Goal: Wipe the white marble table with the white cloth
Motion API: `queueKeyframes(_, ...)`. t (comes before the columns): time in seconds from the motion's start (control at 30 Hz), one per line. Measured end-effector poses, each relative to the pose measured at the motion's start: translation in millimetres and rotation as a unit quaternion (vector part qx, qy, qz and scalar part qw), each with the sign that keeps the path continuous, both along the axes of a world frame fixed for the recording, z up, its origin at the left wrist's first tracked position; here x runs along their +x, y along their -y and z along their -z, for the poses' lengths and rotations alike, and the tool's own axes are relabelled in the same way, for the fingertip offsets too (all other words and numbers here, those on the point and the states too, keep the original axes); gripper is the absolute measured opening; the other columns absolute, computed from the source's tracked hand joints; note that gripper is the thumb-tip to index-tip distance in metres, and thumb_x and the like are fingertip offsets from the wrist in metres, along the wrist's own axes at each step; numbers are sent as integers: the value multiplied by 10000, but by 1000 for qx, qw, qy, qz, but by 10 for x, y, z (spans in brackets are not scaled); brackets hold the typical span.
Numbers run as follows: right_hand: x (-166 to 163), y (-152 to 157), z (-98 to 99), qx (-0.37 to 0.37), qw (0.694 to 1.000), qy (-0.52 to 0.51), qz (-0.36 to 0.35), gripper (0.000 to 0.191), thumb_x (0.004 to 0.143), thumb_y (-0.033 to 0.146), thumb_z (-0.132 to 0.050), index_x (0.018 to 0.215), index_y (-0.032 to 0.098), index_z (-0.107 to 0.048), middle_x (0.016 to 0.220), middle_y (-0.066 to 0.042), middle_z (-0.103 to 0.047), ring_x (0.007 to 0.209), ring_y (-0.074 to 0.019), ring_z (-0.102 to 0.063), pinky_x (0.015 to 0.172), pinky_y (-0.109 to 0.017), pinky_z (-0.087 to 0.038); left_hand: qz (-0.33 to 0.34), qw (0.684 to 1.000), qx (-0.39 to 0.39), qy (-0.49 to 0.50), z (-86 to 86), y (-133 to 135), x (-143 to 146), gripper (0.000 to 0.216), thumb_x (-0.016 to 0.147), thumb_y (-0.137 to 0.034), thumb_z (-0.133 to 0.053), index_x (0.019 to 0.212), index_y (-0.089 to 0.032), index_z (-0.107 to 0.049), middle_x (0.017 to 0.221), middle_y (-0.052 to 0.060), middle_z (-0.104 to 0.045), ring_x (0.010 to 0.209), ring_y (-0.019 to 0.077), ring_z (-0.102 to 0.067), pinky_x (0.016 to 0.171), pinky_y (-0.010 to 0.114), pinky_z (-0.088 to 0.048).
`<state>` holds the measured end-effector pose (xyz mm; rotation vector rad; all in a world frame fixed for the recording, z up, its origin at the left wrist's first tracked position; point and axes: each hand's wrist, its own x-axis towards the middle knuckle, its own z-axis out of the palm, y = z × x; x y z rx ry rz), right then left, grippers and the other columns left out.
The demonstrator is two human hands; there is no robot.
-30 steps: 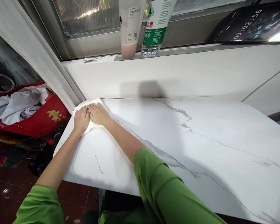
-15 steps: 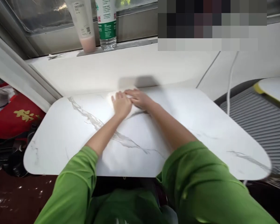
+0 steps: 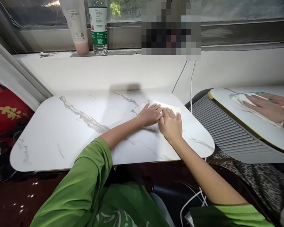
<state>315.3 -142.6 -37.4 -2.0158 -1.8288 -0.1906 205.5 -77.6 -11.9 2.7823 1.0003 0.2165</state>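
Worktop (image 3: 71,138) runs long L–R across the body, white w/ grey veins. Cloth (image 3: 164,105) lies on it, R of centre, nearer the far edge than the near one; its long axis looks L–R too, but it's part-hidden, so can't be sure. It's directly under both hands: L hand (image 3: 150,115) on its L part, fingers pointing R & fwd; R hand (image 3: 171,125) on its R part, fingers fwd, so R is closer to the worktop's R end. Grip, both: laid flat, backs up, fingers mostly together, no pinch visible. Hands meet mid-cloth, touching or nearly.
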Motion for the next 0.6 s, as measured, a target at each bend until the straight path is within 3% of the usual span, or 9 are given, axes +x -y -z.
queueKeyframes(0.1,-526,95,-71,-28,999,-6,-28,556,919,210,-250,1393,10,-462,1436,-222,-489,1383,-297,-394,1148,-558,-232,-36,999,1,1,-10,152,-539,488,1001,-241,-247,1443,-87,-384,1538,115,-366,1437,206,-290,1191,430,-163)
queueKeyframes(0.2,-1198,41,-154,-73,993,-23,-95,553,928,203,-277,1417,-9,-423,1483,-207,-433,1412,-300,-344,1161,-549,-198,-106,994,3,1,-28,263,-1284,485,987,-230,-270,1428,-77,-406,1528,118,-384,1433,202,-301,1193,406,-158)
queueKeyframes(0.33,-2293,-84,-284,-92,961,-26,-260,525,948,183,-296,1434,7,-392,1506,-181,-410,1426,-285,-314,1172,-537,-167,-259,965,33,23,-102,518,-2499,458,961,-216,-298,1379,-150,-473,1491,91,-448,1408,195,-350,1183,404,-197)
queueKeyframes(0.47,-3406,92,-410,-41,910,0,-413,506,968,236,-311,1403,-1,-415,1489,-167,-443,1403,-272,-350,1169,-510,-198,-411,907,78,44,-188,1115,-3620,445,942,-262,-299,1316,-189,-528,1459,107,-486,1384,253,-395,1168,469,-217)
queueKeyframes(0.53,-3802,309,-454,-33,894,8,-448,482,970,273,-326,1393,79,-453,1481,-101,-473,1400,-218,-362,1183,-454,-199,-475,873,103,47,-207,1514,-3967,462,954,-323,-265,1324,-215,-520,1442,93,-507,1370,236,-417,1160,439,-252)
queueKeyframes(0.6,-4002,543,-482,-14,870,26,-493,465,978,305,-303,1392,168,-465,1496,-35,-460,1402,-168,-363,1194,-398,-188,-524,841,129,36,-199,1897,-4099,490,957,-367,-251,1324,-196,-527,1427,122,-516,1354,252,-435,1142,437,-296)
